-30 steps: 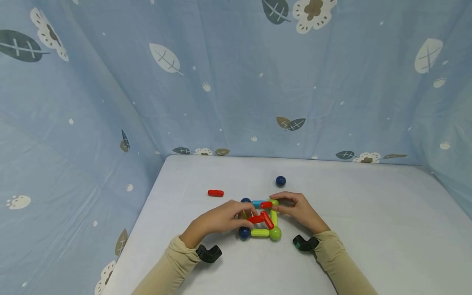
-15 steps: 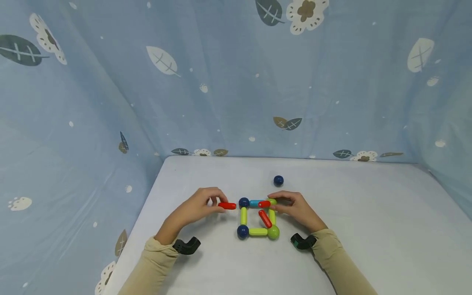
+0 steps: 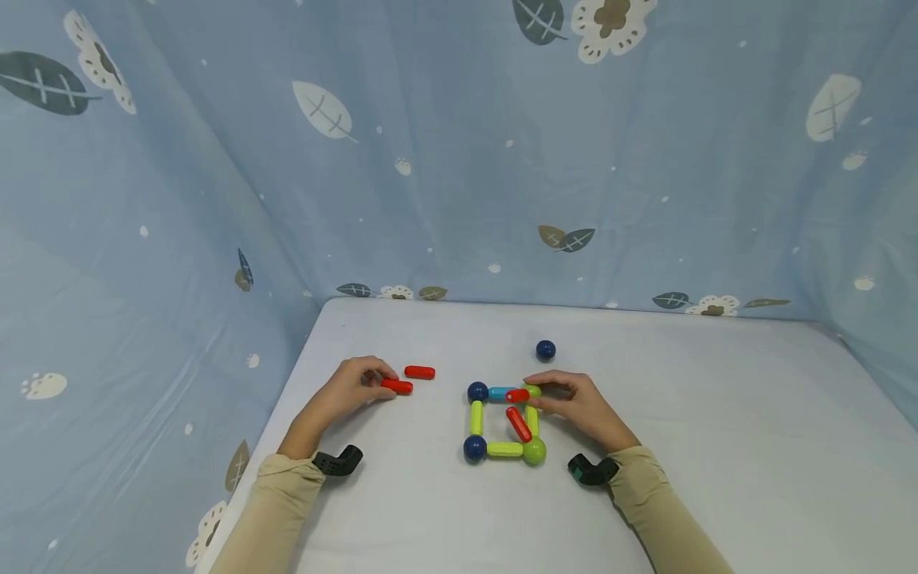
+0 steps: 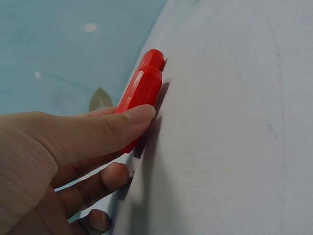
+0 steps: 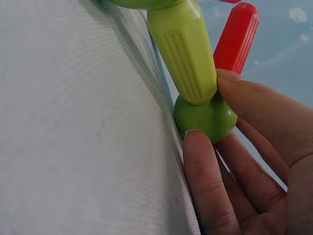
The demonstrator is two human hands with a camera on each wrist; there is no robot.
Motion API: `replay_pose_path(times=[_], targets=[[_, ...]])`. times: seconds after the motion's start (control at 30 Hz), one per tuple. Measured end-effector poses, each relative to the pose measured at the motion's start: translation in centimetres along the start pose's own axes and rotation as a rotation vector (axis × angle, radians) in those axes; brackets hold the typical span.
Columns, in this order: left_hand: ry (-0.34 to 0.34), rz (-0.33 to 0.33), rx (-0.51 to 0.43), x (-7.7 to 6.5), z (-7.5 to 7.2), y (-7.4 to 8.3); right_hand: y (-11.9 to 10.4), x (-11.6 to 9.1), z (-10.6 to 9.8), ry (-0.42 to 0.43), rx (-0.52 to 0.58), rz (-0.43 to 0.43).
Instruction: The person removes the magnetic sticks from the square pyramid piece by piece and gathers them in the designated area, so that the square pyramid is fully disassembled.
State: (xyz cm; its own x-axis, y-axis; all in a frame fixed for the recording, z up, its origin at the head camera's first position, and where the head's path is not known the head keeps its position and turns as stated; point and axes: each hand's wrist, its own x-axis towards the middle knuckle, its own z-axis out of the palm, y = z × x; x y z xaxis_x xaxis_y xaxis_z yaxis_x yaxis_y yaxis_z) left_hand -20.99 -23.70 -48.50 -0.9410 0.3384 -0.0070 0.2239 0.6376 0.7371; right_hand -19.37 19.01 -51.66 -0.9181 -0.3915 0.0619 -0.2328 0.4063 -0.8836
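Head view: your left hand (image 3: 353,386) extended forward, pinching red stick (image 3: 398,387); right hand (image 3: 579,405) angled left, gripping far green ball (image 5: 201,118).

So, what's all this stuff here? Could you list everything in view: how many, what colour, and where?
Table: 1, white, under the rod-and-ball square
Patterned cloth: count unclear, blue, behind and beside the table
Yellow-green rods: 3, yellow-green, square's left, near and right sides
Light blue rod: 1, light blue, square's far side
Dark blue balls: 3, dark blue, two at left corners, one loose beyond
Green balls: 2, green, right corners
Red rods: 4, red, one by each green ball, two further left
Wrist devices: 2, black, at the wrists
Sleeves: 2, tan, near edge
Left hand: 1, bare, pinching a red rod
Right hand: 1, bare, gripping the far green ball
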Motion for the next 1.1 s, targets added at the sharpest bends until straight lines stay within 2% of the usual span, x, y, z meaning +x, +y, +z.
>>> replay_pose_path(times=[0.5, 0.93, 1.1], targets=[[0.032, -0.029, 0.009, 0.05, 0.48, 0.12, 0.17, 0.02, -0.04, -0.004, 0.02, 0.017], [0.017, -0.003, 0.003, 0.04, 0.27, 0.32, 0.03, -0.03, -0.13, -0.006, 0.026, 0.023], [0.079, 0.026, 0.006, -0.02, 0.3, 0.94, 0.07, 0.01, -0.13, -0.005, 0.023, 0.019]])
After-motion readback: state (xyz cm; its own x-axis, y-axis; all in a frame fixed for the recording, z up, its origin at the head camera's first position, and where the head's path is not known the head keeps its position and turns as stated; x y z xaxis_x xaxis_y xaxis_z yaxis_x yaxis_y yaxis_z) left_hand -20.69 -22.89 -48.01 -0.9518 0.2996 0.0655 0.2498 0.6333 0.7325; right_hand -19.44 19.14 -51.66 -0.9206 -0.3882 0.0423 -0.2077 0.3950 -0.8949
